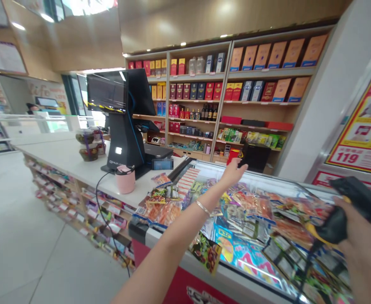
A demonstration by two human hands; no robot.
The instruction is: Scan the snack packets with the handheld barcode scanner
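My left arm, with a bangle on the wrist, stretches across the glass-topped case (258, 175). At its far edge my left hand (235, 171) has its fingers apart and holds nothing, near a black object (255, 158) behind the case. In my right hand (356, 236), at the right, is a black and yellow handheld scanner (334, 226) with a dark cable; the hand is wrapped round it. Packaged snacks (255, 207) cover the case, including green packets and blue packets. One green packet (206, 253) hangs over the near edge, below my left forearm.
A black checkout terminal (122, 139), a pink cup (125, 179) and stacked jars (88, 145) stand on the white counter (52, 147). A black cable hangs down its front. Shelves of boxes and bottles (198, 90) line the back wall. Another person (31, 108) is far left.
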